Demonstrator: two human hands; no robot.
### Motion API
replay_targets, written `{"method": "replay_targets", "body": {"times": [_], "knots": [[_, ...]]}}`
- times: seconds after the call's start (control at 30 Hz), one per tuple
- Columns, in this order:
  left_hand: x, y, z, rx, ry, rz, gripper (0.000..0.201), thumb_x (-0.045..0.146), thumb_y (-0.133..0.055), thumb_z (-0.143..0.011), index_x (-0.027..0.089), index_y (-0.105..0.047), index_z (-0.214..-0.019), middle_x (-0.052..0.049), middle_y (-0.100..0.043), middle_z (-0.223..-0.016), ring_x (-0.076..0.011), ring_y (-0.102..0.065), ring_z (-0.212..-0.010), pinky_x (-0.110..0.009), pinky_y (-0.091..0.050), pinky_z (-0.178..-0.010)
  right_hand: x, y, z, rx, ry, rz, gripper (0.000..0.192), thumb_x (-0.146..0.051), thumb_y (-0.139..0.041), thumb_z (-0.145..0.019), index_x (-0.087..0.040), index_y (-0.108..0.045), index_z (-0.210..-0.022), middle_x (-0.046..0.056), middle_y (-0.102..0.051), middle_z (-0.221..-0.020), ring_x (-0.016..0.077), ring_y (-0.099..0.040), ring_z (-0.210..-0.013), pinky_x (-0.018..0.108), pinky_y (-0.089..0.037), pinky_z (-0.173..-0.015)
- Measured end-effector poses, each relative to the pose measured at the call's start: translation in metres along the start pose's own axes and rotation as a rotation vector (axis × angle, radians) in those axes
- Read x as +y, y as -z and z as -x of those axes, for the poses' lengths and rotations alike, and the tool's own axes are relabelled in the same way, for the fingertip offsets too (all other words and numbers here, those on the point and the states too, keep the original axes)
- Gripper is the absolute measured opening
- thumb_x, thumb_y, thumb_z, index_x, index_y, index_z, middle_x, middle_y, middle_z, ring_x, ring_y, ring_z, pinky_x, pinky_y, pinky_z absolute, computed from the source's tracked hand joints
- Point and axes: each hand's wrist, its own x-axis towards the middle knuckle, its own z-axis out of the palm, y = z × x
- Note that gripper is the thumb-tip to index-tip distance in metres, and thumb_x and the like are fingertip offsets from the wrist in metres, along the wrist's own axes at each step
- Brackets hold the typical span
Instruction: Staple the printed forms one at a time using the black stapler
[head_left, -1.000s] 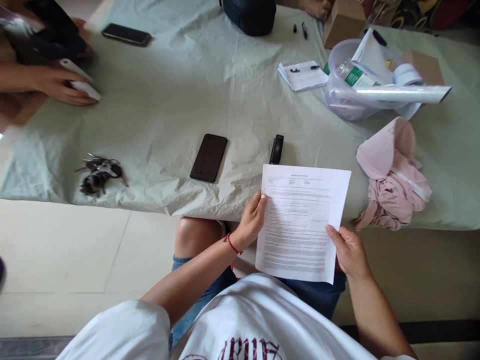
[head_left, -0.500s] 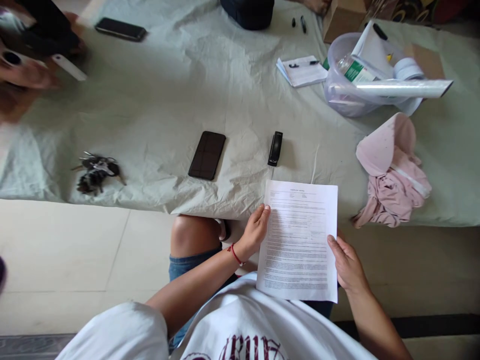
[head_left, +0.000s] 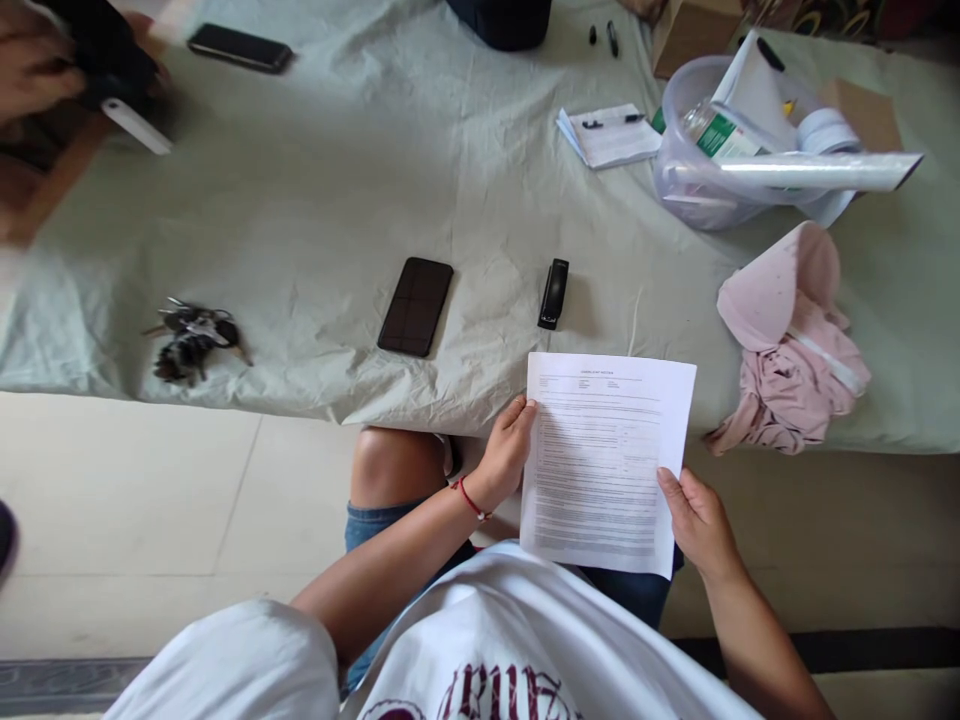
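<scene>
A white printed sheet of paper is held up over my lap, at the table's front edge. My left hand is closed on its left edge, thumb on the printed face. Lower on the right edge, my right hand pinches it, thumb also on top; the fingers of both hands are partly hidden behind the paper. Whether there is more than one sheet cannot be made out. Just beyond the top of the paper lies a black stapler, and left of that a black smartphone.
On the cloth-covered table are keys, another phone, a notepad with a pen, a plastic tub of supplies and a pink cloth. Another person's hand is at the far left, near a dark object.
The paper has risen slightly and its top has swung to the right, still between both my hands. At the far left, the other person's hand has moved up.
</scene>
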Motion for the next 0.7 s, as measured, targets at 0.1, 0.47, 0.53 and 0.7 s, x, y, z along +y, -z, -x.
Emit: {"method": "replay_targets", "body": {"times": [0.1,0.47,0.53,0.7], "knots": [[0.003,-0.001,-0.002,0.039,-0.054,-0.006,0.046,0.064,-0.083,-0.089,0.021,-0.069,-0.099,-0.008,-0.078,-0.111,-0.0276,-0.071,-0.113,-0.037,-0.055,-0.101,-0.007,-0.001,0.004,0.035,0.034,0.031,0.059,-0.076,-0.066,-0.101,-0.026,-0.085,-0.124,0.009,-0.087,-0.110,0.0359,-0.079,-0.119,0.048,-0.061,-0.113],[-0.002,-0.005,-0.006,0.133,-0.121,-0.175,0.047,0.069,-0.072,-0.096,0.023,-0.065,-0.094,-0.009,-0.073,-0.110,-0.0290,-0.065,-0.118,-0.037,-0.053,-0.101,-0.007,-0.001,0.007,0.060,0.042,0.048,0.053,-0.076,-0.067,-0.100,-0.026,-0.085,-0.107,0.009,-0.086,-0.113,0.0330,-0.080,-0.106,0.044,-0.062,-0.100],[-0.002,-0.005,-0.005,0.134,-0.132,-0.194,0.045,0.068,-0.071,-0.097,0.023,-0.066,-0.092,-0.009,-0.071,-0.109,-0.0287,-0.064,-0.116,-0.037,-0.053,-0.100,-0.006,-0.002,0.007,0.068,0.035,0.038,0.054,-0.076,-0.067,-0.100,-0.026,-0.085,-0.111,0.009,-0.086,-0.112,0.0336,-0.080,-0.106,0.044,-0.061,-0.100],[-0.001,-0.005,-0.003,0.120,-0.176,-0.253,0.041,0.062,-0.067,-0.103,0.023,-0.063,-0.089,-0.008,-0.070,-0.102,-0.0267,-0.063,-0.107,-0.035,-0.053,-0.094,-0.001,-0.003,0.004,0.076,0.015,0.005,0.055,-0.077,-0.069,-0.098,-0.026,-0.085,-0.111,0.009,-0.086,-0.109,0.0336,-0.079,-0.108,0.044,-0.061,-0.102]]}}
